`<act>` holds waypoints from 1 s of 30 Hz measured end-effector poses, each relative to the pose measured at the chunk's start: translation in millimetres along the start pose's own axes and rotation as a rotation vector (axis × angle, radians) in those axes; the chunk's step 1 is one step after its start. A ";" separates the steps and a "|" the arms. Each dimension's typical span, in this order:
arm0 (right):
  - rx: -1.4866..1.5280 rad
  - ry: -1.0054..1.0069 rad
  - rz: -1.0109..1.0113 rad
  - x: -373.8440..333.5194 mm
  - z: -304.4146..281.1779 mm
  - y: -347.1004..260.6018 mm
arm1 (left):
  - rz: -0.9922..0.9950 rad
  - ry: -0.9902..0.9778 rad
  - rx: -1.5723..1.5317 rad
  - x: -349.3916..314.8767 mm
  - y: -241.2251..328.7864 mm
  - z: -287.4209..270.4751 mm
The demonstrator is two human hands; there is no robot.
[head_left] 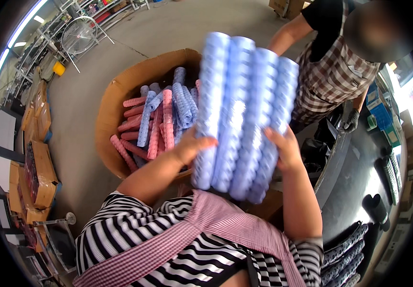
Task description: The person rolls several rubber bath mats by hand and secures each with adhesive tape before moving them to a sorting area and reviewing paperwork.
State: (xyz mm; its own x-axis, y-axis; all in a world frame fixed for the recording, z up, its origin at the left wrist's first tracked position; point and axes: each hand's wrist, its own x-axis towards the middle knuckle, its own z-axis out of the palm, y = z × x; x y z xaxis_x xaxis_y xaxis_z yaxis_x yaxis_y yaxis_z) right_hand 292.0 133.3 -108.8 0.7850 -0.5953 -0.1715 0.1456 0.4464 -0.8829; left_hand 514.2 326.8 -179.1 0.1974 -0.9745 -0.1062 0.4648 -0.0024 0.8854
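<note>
While a cardboard box (107, 107) holds pink rollers (168, 119), the left grip (193, 146) and right grip (287, 149) clasp four blue rollers (236, 115) side by side.

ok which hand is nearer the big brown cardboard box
Left. The left hand appears by the right edge of the brown cardboard box, at the left of the bumpy pale-blue rolls; the right hand is farther away, at their right.

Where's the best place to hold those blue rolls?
Probably the lower half of the blue rolls, at both outer edges, one hand from each side: four sit side by side, wide and flat. The left hand and right hand grip there.
</note>
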 end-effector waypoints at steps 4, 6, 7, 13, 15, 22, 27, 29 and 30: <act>-0.185 0.190 0.085 108.9 43.3 54.5 | 0.013 0.565 0.446 10.7 37.9 -80.9; -0.403 0.322 -0.068 120.6 46.3 109.4 | 0.021 0.746 0.989 16.9 29.0 -135.7; -0.548 0.142 0.045 106.7 68.2 116.5 | -0.051 0.768 1.162 5.1 9.6 -185.0; -0.679 0.026 0.270 -77.0 10.1 157.1 | -0.020 0.170 1.176 12.9 -87.7 -176.9; -0.686 0.212 0.366 -118.7 -1.6 151.6 | -0.114 -0.099 1.045 15.9 -122.4 -170.0; -0.360 1.012 0.028 -316.6 31.6 142.2 | -0.336 -1.216 1.144 61.6 -250.2 -100.1; -0.053 1.681 -0.597 -485.7 46.9 108.5 | 0.049 -1.360 1.409 48.5 -157.3 79.8; 0.072 1.785 -0.688 -539.9 42.3 101.6 | 0.123 -1.384 1.371 43.6 -143.5 120.3; 0.109 1.815 -0.716 -566.3 32.5 104.1 | 0.154 -1.388 1.358 36.4 -142.2 136.8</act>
State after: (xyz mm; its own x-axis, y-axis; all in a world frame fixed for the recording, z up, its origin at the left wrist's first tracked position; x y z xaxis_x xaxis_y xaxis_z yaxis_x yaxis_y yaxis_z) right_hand -117.8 538.6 -89.4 -0.8649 -0.4942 -0.0883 0.1903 -0.1600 -0.9686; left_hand 337.2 260.9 -246.9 -0.8600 -0.4532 -0.2343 -0.4900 0.6055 0.6271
